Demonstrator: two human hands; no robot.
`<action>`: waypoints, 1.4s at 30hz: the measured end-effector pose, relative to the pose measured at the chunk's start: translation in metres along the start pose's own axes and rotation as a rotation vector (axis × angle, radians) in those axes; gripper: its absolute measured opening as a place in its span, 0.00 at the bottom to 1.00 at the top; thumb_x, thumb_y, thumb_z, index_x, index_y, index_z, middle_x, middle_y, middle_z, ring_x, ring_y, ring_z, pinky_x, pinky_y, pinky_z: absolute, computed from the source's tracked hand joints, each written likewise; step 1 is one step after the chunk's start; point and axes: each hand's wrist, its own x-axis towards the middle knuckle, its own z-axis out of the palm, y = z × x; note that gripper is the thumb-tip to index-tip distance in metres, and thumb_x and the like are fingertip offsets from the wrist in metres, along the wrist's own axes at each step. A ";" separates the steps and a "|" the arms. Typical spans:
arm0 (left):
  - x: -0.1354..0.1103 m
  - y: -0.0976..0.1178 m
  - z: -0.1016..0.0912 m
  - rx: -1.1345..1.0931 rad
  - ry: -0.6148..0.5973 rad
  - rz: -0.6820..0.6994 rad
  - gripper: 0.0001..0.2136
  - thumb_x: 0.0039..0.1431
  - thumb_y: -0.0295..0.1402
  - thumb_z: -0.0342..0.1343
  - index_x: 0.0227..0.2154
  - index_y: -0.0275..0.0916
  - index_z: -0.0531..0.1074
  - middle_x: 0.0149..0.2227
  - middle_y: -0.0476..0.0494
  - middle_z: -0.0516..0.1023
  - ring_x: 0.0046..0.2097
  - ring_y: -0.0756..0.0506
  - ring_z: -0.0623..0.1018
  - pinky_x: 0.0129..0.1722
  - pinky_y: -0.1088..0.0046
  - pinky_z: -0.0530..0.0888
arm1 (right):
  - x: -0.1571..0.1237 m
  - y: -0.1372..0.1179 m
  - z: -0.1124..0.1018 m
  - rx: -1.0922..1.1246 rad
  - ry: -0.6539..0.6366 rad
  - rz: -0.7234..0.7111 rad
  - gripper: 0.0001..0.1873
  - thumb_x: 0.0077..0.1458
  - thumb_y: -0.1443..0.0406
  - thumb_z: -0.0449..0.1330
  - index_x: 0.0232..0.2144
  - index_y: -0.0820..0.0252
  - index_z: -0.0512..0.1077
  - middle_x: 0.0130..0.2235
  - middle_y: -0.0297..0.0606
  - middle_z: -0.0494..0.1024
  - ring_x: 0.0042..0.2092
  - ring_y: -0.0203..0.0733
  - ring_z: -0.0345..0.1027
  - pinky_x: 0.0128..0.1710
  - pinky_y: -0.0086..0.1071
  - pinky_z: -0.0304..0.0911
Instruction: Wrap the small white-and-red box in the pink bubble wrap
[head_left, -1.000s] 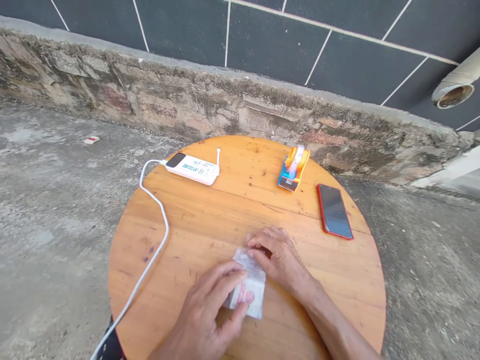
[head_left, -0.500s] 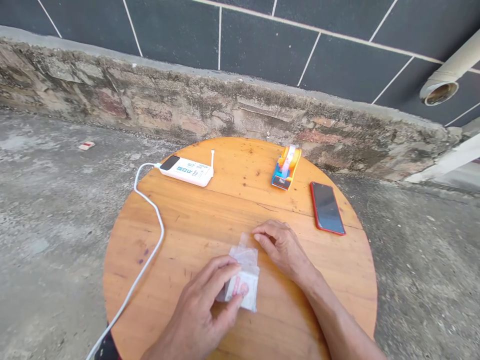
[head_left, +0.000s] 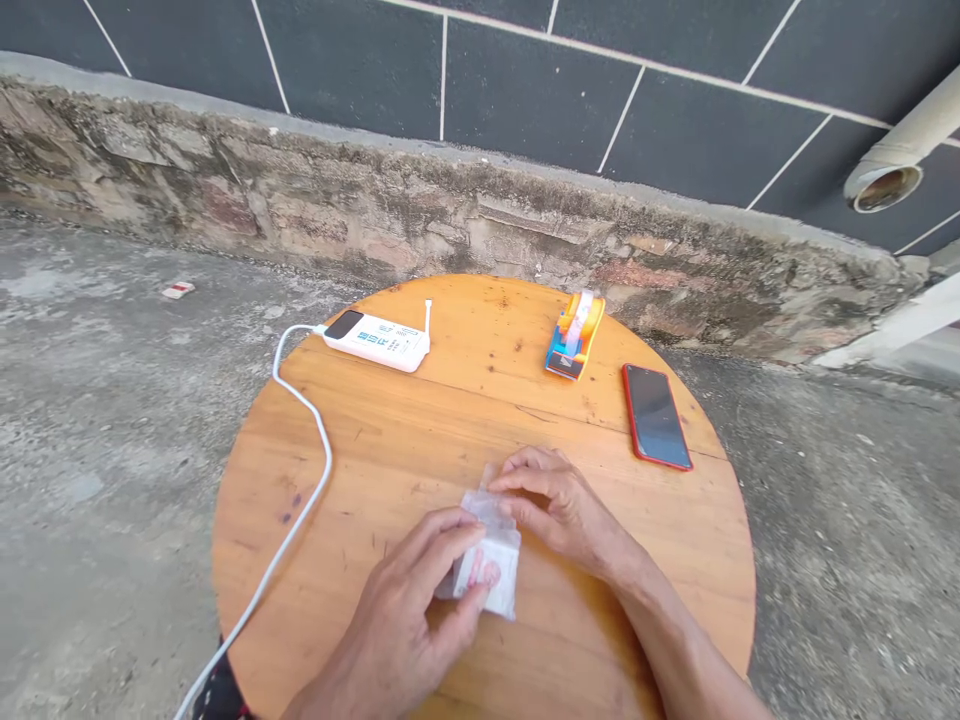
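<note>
A small packet [head_left: 495, 565] wrapped in clear plastic, white with a red picture, lies near the front of a round wooden table [head_left: 375, 450]. My left hand [head_left: 409, 630] presses down on its left side, fingers and thumb closed around its edge. My right hand [head_left: 559, 510] pinches the loose plastic flap at the packet's top end with curled fingers.
A white power bank [head_left: 377, 340] with a white cable [head_left: 304, 480] sits at the back left. An orange and blue tape dispenser [head_left: 574, 335] stands at the back, a red-edged phone [head_left: 655, 415] to its right. Concrete floor, a rough low wall and a pipe end [head_left: 885, 183] surround the table.
My right hand lifted off the packet's flap half a second ago and has come back onto it. My left hand has stayed on the packet.
</note>
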 end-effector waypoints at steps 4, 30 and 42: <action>0.000 0.001 0.000 -0.010 0.014 0.006 0.15 0.59 0.26 0.53 0.48 0.45 0.65 0.47 0.45 0.72 0.47 0.48 0.75 0.44 0.76 0.74 | 0.001 -0.001 0.002 -0.095 -0.045 0.014 0.08 0.53 0.69 0.65 0.37 0.54 0.76 0.38 0.33 0.78 0.41 0.39 0.68 0.43 0.34 0.56; 0.001 0.002 0.000 -0.007 0.003 -0.003 0.13 0.59 0.27 0.53 0.47 0.44 0.66 0.47 0.45 0.73 0.47 0.48 0.76 0.44 0.76 0.74 | 0.008 -0.004 0.011 -0.165 -0.025 0.097 0.06 0.55 0.72 0.60 0.29 0.56 0.72 0.34 0.30 0.78 0.37 0.37 0.67 0.42 0.34 0.53; 0.001 0.003 -0.001 -0.002 -0.034 -0.028 0.13 0.60 0.28 0.52 0.47 0.45 0.65 0.47 0.44 0.72 0.47 0.48 0.75 0.43 0.75 0.74 | 0.010 0.012 0.014 -0.267 0.168 0.189 0.09 0.59 0.71 0.56 0.37 0.56 0.76 0.36 0.37 0.77 0.40 0.41 0.68 0.42 0.34 0.59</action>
